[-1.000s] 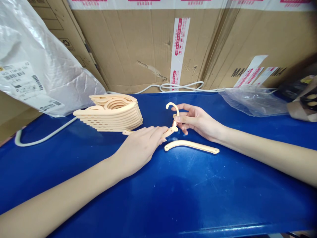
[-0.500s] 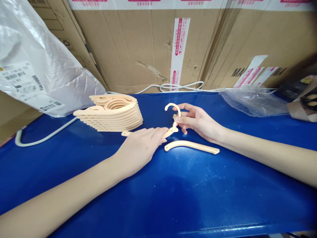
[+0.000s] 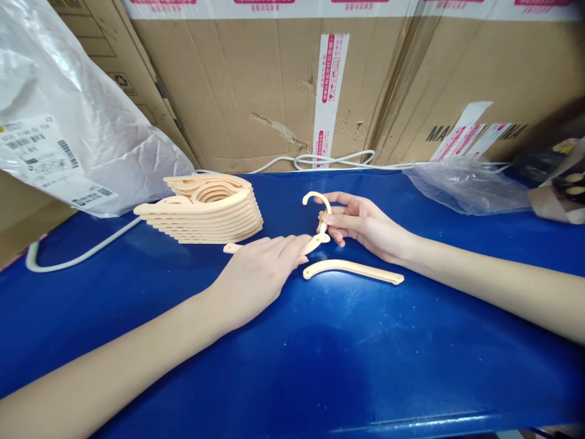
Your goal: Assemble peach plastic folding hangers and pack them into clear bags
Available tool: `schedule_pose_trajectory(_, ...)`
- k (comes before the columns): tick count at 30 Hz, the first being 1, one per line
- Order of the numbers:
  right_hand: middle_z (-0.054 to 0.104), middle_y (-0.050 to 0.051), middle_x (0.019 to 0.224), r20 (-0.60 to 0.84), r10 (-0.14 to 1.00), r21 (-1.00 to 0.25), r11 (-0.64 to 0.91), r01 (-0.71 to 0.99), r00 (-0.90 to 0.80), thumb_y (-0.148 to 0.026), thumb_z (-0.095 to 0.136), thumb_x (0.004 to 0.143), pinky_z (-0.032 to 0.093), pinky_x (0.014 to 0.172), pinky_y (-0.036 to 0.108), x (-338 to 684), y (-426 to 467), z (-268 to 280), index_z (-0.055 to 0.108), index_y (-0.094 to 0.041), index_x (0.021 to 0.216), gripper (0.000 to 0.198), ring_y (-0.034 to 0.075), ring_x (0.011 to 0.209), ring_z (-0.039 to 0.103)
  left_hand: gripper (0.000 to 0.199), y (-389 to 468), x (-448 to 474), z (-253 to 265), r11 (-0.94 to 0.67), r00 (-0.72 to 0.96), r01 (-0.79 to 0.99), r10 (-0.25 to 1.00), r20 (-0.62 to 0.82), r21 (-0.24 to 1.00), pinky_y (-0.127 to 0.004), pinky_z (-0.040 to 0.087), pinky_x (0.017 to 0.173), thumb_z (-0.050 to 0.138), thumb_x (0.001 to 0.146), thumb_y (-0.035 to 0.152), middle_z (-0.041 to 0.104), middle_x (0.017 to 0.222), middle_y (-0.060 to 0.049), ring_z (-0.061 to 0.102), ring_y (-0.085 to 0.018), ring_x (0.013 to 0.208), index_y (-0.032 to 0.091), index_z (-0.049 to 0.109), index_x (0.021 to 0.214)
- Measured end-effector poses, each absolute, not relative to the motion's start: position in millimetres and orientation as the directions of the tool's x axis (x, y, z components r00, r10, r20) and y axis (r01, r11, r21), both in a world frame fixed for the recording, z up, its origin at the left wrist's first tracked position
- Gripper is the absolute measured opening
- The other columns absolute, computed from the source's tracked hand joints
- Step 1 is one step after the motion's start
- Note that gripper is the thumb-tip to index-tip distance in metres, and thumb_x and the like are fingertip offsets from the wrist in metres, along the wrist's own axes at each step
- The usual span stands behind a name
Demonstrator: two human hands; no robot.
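Between my hands is a cream plastic hanger hook [image 3: 324, 201], standing up and joined at its foot to a hanger arm [image 3: 311, 245]. My right hand [image 3: 354, 221] pinches the stem of the hook between thumb and fingers. Over the hanger arm lies my left hand [image 3: 262, 268], its fingers closed around it; the arm's far end sticks out at the left, and its middle is hidden under the hand. A loose, curved hanger arm [image 3: 351, 269] lies on the blue table just below my right hand, touched by neither hand.
A neat stack of folded cream hangers [image 3: 205, 213] stands behind my left hand. At the left leans a white plastic mailer bag [image 3: 91, 122] beside a white cable [image 3: 82, 259]. Cardboard boxes [image 3: 256, 79] line the back, and a clear plastic bag [image 3: 466, 189] lies at the right.
Hardly anything differs. The whole view has shifted by a few pixels, while both hands keep their holds on the hook and the hanger arm.
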State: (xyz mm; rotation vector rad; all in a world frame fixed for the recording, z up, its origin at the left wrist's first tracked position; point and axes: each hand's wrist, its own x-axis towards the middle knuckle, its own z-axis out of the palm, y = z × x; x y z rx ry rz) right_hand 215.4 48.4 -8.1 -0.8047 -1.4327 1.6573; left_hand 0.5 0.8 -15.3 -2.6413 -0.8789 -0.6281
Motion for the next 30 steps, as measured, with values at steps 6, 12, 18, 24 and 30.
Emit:
schedule_pose_trajectory(6, 0.066, 0.0, 0.077, -0.002, 0.86, -0.976, -0.111, -0.185, -0.51, -0.018, 0.071, 0.081, 0.042, 0.049, 0.018, 218.0, 49.9, -5.1, 0.056, -0.013, 0.114, 0.037, 0.004, 0.051, 0.049, 0.032, -0.8, 1.6, -16.1, -0.793, 0.706, 0.604, 0.492, 0.51, -0.072, -0.029, 0.053, 0.067, 0.03, 0.104, 0.024, 0.072, 0.102, -0.012, 0.07, -0.019, 0.083, 0.007, 0.054, 0.118)
schedule_pose_trajectory(12, 0.064, -0.002, 0.074, -0.031, 0.848, -0.972, -0.148, -0.18, -0.529, -0.019, 0.072, 0.08, 0.038, 0.046, 0.019, 218.1, 49.6, -1.4, 0.055, -0.013, 0.113, 0.037, 0.003, 0.048, 0.045, 0.029, -2.0, 2.4, -15.1, -0.793, 0.683, 0.609, 0.502, 0.531, -0.034, -0.028, 0.054, 0.071, 0.031, 0.104, 0.023, 0.073, 0.102, -0.011, 0.071, -0.018, 0.085, 0.009, 0.052, 0.119)
schedule_pose_trajectory(18, 0.063, -0.002, 0.073, -0.023, 0.858, -0.976, -0.131, -0.175, -0.513, -0.021, 0.073, 0.079, 0.041, 0.047, 0.019, 216.8, 50.7, -2.7, 0.052, -0.015, 0.112, 0.04, 0.004, 0.05, 0.046, 0.029, -2.3, 3.2, -14.5, -0.785, 0.673, 0.62, 0.53, 0.516, -0.003, -0.027, 0.055, 0.07, 0.031, 0.104, 0.023, 0.073, 0.102, -0.01, 0.072, -0.018, 0.084, 0.012, 0.054, 0.118)
schedule_pose_trajectory(24, 0.065, -0.001, 0.07, -0.009, 0.869, -0.98, -0.107, -0.17, -0.495, -0.023, 0.076, 0.076, 0.043, 0.047, 0.019, 216.5, 51.6, -6.1, 0.053, -0.015, 0.109, 0.041, 0.006, 0.053, 0.048, 0.031, -3.1, 2.7, -12.9, -0.785, 0.682, 0.619, 0.53, 0.504, -0.013, -0.028, 0.055, 0.069, 0.03, 0.104, 0.023, 0.073, 0.101, -0.011, 0.072, -0.018, 0.083, 0.01, 0.055, 0.116)
schedule_pose_trajectory(30, 0.065, -0.001, 0.068, 0.01, 0.883, -0.982, -0.079, -0.17, -0.47, -0.021, 0.075, 0.077, 0.043, 0.047, 0.019, 215.7, 53.2, -8.7, 0.053, -0.015, 0.107, 0.038, 0.006, 0.053, 0.049, 0.031, -4.2, 2.4, -14.3, -0.785, 0.709, 0.615, 0.509, 0.488, -0.074, -0.03, 0.055, 0.069, 0.031, 0.104, 0.022, 0.073, 0.104, -0.011, 0.071, -0.02, 0.084, 0.008, 0.055, 0.118)
